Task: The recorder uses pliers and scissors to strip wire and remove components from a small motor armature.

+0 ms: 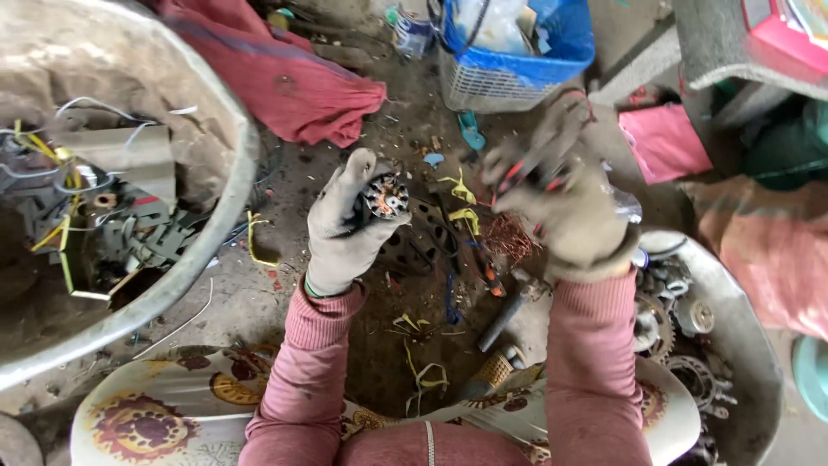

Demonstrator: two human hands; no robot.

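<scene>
Ground: dirt floor [285, 216] strewn with scrap.
Left hand [341, 229]: you clasp motor armature [384, 197] upright, end exposed.
Right hand [565, 216]: you clutch red-handled pliers [539, 173] beside it.

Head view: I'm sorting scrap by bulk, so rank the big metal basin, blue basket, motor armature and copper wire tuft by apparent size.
1. metal basin, partly cropped
2. blue basket
3. motor armature and copper wire tuft look alike; the armature is held nearer the camera, so unranked.
</scene>
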